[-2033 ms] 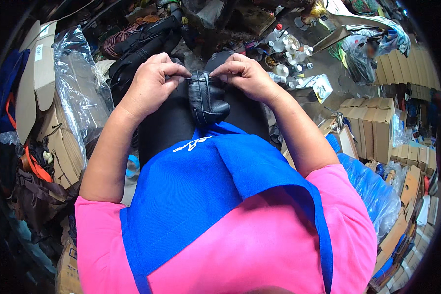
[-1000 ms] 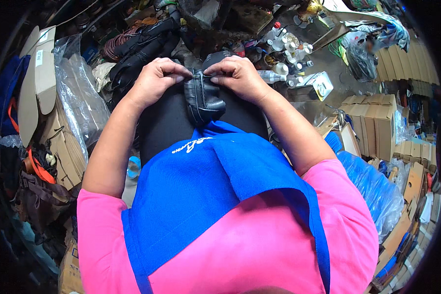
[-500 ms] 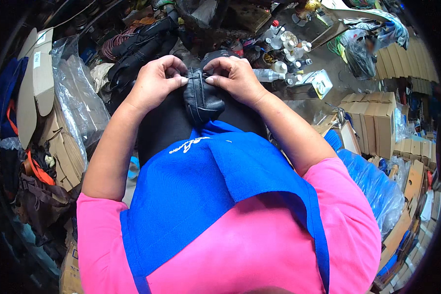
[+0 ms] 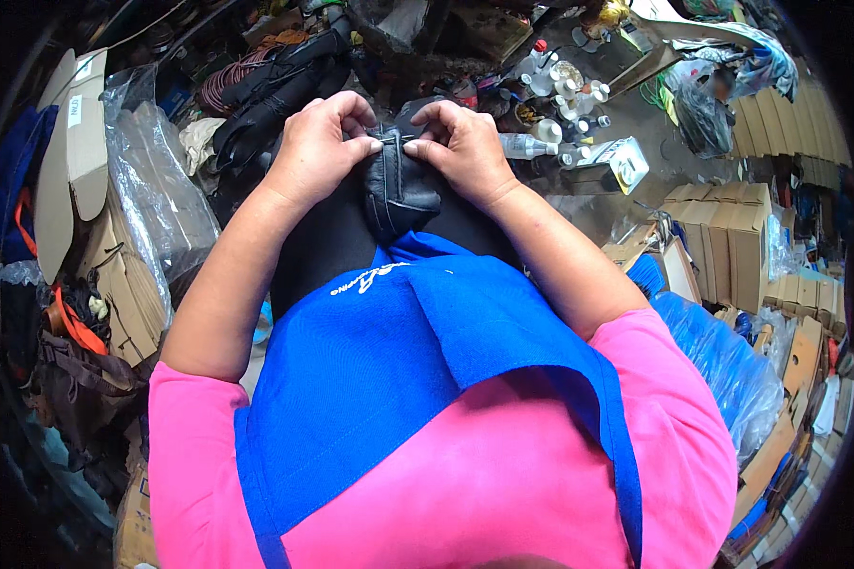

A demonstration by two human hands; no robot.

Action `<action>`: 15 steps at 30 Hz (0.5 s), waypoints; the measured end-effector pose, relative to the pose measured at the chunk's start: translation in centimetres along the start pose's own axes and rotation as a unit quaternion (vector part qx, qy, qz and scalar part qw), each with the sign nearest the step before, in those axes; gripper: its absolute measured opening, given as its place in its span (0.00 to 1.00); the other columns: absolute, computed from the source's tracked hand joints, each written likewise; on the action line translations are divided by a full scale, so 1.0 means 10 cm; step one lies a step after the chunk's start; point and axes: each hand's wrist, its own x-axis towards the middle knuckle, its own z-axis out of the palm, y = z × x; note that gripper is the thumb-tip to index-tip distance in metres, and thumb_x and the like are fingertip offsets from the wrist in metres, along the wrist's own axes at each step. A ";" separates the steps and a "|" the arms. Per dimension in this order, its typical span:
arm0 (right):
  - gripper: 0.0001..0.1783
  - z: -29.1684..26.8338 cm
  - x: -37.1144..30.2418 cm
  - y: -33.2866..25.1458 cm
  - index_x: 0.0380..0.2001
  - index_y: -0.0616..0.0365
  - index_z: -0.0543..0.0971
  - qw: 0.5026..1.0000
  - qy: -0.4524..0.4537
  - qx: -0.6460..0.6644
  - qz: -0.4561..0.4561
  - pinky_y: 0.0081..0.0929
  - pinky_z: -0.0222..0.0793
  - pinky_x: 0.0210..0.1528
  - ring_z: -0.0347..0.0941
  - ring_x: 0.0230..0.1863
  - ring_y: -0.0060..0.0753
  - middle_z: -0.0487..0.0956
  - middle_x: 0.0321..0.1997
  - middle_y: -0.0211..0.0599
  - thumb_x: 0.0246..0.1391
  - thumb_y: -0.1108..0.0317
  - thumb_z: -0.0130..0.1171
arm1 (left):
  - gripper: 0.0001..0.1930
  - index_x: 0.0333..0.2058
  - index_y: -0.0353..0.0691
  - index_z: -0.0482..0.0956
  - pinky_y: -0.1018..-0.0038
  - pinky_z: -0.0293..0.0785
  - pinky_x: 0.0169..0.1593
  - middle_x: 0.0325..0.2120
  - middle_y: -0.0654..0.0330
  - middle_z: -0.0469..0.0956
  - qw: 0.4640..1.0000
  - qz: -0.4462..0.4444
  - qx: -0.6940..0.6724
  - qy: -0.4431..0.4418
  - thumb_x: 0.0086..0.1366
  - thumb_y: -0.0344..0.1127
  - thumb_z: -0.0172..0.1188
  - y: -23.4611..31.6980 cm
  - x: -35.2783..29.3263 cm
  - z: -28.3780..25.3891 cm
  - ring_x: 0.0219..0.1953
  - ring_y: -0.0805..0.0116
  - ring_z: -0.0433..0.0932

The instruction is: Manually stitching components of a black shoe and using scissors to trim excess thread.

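Observation:
A black leather piece (image 4: 400,194), looking like a shoe upper with a raised seam down its middle, rests upright on my lap between my knees. My left hand (image 4: 327,147) is closed in a pinch at the left side of its upper end. On the other side my right hand (image 4: 460,152) pinches too, thumb against forefinger. A thin thread seems to run from the seam to both pinches, though it is very faint here. Whether either fingertip also grips the leather's edge is hidden. A blue apron (image 4: 351,379) covers my front just below the piece.
Plastic bottles (image 4: 541,142) and a white can (image 4: 621,166) stand on the floor ahead to the right. Cardboard boxes (image 4: 726,237) are stacked at the right. Clear plastic sheeting (image 4: 161,180) and cardboard sheets (image 4: 85,142) lie at the left. Black bags (image 4: 275,85) lie ahead.
Both hands and the leather piece appear slightly further right and a little higher. The fingertips sit a little farther apart, and the pale strand across the seam is less visible.

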 end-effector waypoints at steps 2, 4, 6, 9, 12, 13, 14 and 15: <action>0.14 0.00 0.01 0.01 0.32 0.51 0.79 1.000 -0.004 0.001 0.000 0.33 0.65 0.40 0.77 0.33 0.34 0.81 0.25 0.30 0.39 0.63 0.69 | 0.11 0.34 0.37 0.79 0.76 0.73 0.37 0.28 0.62 0.76 0.999 0.003 0.033 -0.008 0.50 0.27 0.68 0.03 0.01 0.00 0.31 0.75 0.75; 0.14 -0.01 0.03 -0.01 0.31 0.52 0.80 1.000 -0.010 0.004 -0.005 0.32 0.66 0.39 0.78 0.33 0.34 0.81 0.25 0.31 0.39 0.63 0.69 | 0.11 0.34 0.37 0.79 0.76 0.74 0.37 0.28 0.61 0.76 0.998 0.004 0.068 -0.011 0.50 0.27 0.68 0.00 0.01 0.00 0.31 0.74 0.75; 0.13 -0.04 0.06 -0.04 0.31 0.54 0.81 0.999 -0.032 0.029 0.031 0.30 0.70 0.37 0.79 0.33 0.34 0.81 0.27 0.34 0.39 0.64 0.69 | 0.13 0.33 0.40 0.81 0.72 0.75 0.38 0.26 0.58 0.78 1.000 0.018 -0.001 -0.009 0.47 0.30 0.70 -0.11 0.05 0.04 0.29 0.67 0.78; 0.12 -0.03 0.08 0.03 0.30 0.55 0.82 0.997 -0.043 0.055 0.022 0.28 0.73 0.36 0.79 0.31 0.34 0.82 0.28 0.35 0.39 0.64 0.69 | 0.12 0.32 0.40 0.81 0.71 0.75 0.38 0.26 0.58 0.78 0.999 0.023 -0.031 -0.023 0.46 0.29 0.69 -0.16 0.09 0.08 0.30 0.66 0.78; 0.10 -0.04 0.09 0.07 0.28 0.54 0.82 0.992 -0.060 0.106 0.007 0.28 0.72 0.36 0.79 0.31 0.33 0.82 0.29 0.35 0.40 0.65 0.69 | 0.11 0.33 0.40 0.81 0.73 0.72 0.41 0.29 0.59 0.76 0.994 0.101 0.024 -0.033 0.48 0.27 0.68 -0.11 0.08 0.05 0.33 0.67 0.75; 0.10 -0.05 0.10 0.06 0.28 0.54 0.82 0.993 -0.060 0.105 0.006 0.28 0.72 0.36 0.79 0.31 0.33 0.82 0.29 0.35 0.40 0.65 0.69 | 0.11 0.33 0.40 0.81 0.73 0.72 0.41 0.29 0.59 0.76 0.994 0.101 0.024 -0.032 0.48 0.27 0.68 -0.11 0.08 0.04 0.33 0.67 0.75; 0.10 -0.06 0.12 0.05 0.27 0.54 0.82 0.992 -0.078 0.100 0.019 0.27 0.72 0.36 0.78 0.31 0.32 0.81 0.29 0.34 0.40 0.65 0.69 | 0.10 0.32 0.40 0.81 0.73 0.72 0.41 0.28 0.60 0.75 0.990 0.134 0.031 -0.029 0.48 0.27 0.68 -0.12 0.09 0.03 0.34 0.66 0.74; 0.09 -0.07 0.13 0.05 0.26 0.54 0.82 0.991 -0.094 0.095 0.032 0.27 0.72 0.36 0.78 0.32 0.31 0.81 0.30 0.34 0.39 0.65 0.69 | 0.10 0.31 0.41 0.81 0.72 0.71 0.42 0.28 0.61 0.74 0.985 0.168 0.037 -0.026 0.48 0.26 0.68 -0.13 0.11 0.02 0.35 0.66 0.74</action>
